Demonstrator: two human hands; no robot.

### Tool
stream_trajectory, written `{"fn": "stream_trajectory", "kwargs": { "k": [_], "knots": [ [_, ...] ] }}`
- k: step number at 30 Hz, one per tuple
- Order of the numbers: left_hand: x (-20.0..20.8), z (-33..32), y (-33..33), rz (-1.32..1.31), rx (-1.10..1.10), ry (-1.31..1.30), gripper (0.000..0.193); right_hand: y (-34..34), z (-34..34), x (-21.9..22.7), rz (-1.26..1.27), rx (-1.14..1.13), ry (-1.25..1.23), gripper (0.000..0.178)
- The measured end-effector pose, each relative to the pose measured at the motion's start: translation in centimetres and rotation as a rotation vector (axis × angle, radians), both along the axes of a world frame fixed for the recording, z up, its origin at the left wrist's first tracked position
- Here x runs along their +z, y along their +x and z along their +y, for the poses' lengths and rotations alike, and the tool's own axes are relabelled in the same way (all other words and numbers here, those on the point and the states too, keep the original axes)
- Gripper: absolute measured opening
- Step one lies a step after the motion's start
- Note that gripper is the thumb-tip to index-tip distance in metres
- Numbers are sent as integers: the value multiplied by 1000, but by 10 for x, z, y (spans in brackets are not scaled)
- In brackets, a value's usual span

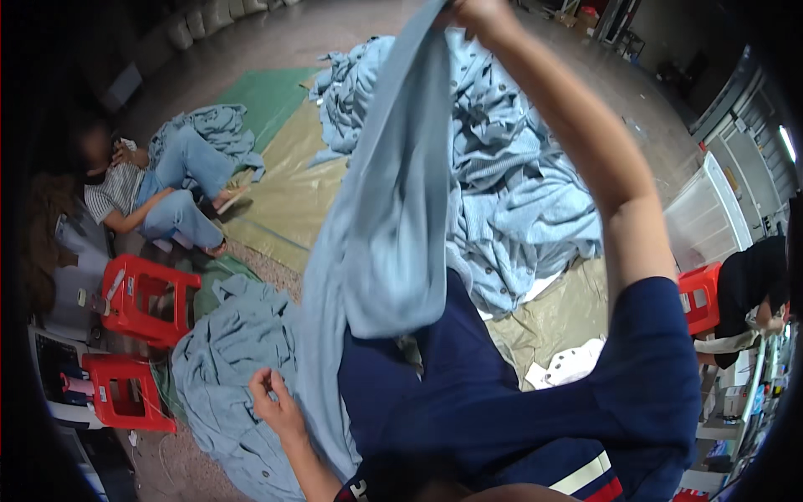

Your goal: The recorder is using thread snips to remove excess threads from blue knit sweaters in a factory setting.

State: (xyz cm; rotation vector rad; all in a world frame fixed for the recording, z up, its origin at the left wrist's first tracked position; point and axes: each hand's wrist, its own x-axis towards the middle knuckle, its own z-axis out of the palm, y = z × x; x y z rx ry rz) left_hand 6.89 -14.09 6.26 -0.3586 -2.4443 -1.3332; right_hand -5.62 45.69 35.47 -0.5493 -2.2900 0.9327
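My right hand (481, 21) is raised high and grips the top of a light blue knitted cardigan (393, 192). The cloth hangs down in front of my lap, somewhat blurred, and a long part trails to my lower left. Low on the left, my left hand (278, 407) holds nothing; its fingers are loosely bent and apart. It hovers over a heap of blue knitwear (222, 368) beside my leg. Farther ahead and to the right lies a large pile of blue buttoned cardigans (527, 188), partly hidden by the raised garment and my right arm.
A person (159, 184) sits at the left next to more blue knitwear (209, 130). Red stools (146, 301) stand at left, another (701, 297) at right. A tan sheet (288, 197) covers the floor. A white dotted cloth (573, 366) and a white bin (711, 213) are at right, where another person (753, 280) works.
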Motion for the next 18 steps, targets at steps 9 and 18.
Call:
{"fn": "stream_trajectory", "kwargs": {
  "k": [9, 18],
  "knots": [
    [-39, 3, 3, -227, -38, 132, 11, 87, 103, 114, 875, -306, 114, 9],
    [-53, 36, 15, -191, -307, -43, 15, 201, 315, -136, -282, 11, 222, 35]
  ]
}}
